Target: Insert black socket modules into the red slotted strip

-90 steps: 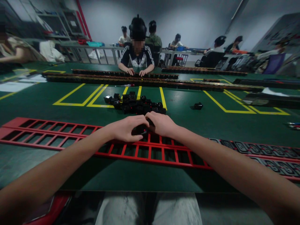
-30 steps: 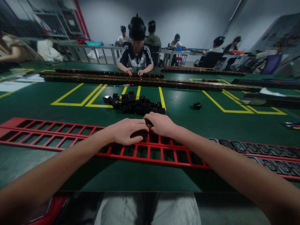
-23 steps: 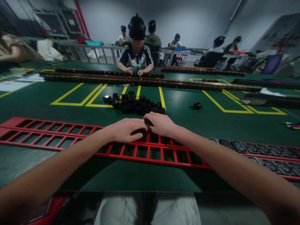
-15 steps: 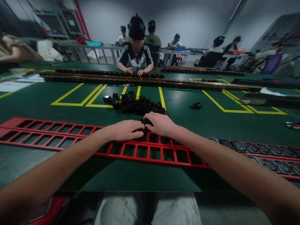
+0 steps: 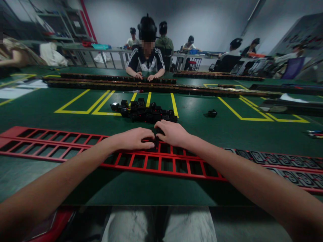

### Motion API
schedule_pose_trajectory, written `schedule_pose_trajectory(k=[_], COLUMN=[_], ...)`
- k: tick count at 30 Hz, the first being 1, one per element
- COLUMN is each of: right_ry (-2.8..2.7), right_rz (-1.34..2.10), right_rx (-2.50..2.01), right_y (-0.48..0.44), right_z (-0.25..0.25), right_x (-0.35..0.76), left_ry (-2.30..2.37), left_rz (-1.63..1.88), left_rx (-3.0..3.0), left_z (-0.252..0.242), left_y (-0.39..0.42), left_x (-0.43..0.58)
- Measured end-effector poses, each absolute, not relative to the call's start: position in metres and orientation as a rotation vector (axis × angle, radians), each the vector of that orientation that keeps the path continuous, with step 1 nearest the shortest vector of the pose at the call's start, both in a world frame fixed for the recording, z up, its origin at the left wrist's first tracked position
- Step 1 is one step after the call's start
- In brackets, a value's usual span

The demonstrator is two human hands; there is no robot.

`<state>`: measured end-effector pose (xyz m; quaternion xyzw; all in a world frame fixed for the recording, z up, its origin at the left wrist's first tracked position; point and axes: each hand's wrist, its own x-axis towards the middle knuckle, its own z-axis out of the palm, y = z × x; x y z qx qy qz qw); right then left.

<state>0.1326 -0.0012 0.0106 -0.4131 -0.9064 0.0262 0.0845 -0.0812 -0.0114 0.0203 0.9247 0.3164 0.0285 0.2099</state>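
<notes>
Left hand (image 5: 137, 138) and right hand (image 5: 173, 132) have fingers curled narrow over a boxy black part (image 5: 155, 146) (can't tell if gripped) at this red slotted frame (image 5: 166, 155). Slots rightward hold grey-black inserts (image 5: 267, 158); nearside's open green tabletop (image 5: 151, 193).

- My left hand (image 5: 137, 138) hides most of the black part (image 5: 154, 145) beneath it.
- What the fingertips of my right hand (image 5: 174, 133) touch is too dark to tell.
- The red frame's (image 5: 161, 155) 2 ends, along the table's (image 5: 141, 191) near edge, are cut off.
- In the black pile (image 5: 147, 113), overlapping pieces are uncountable.
- Toward the table's right edge, thin coloured items (image 5: 315, 134) blur.
</notes>
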Motion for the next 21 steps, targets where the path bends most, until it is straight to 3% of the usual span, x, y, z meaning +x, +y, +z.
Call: schedule_pose_trajectory(k=[11, 15, 21], right_ry=[-2.593, -2.526, -2.336], right_rz=[0.107, 0.116, 0.334], right_rx=[-1.185, -1.174, -1.08], right_y=[-0.003, -0.004, -0.004], right_z=[0.009, 0.01, 0.01], right_x=[0.133, 0.132, 0.131], left_ry=[0.928, 1.148, 1.326], left_rz=[0.06, 0.05, 0.32], left_rx=[2.628, 2.715, 2.68], left_z=[0.022, 0.02, 0.012], left_y=[-0.015, -0.013, -0.003], left_x=[-0.076, -0.076, -0.084])
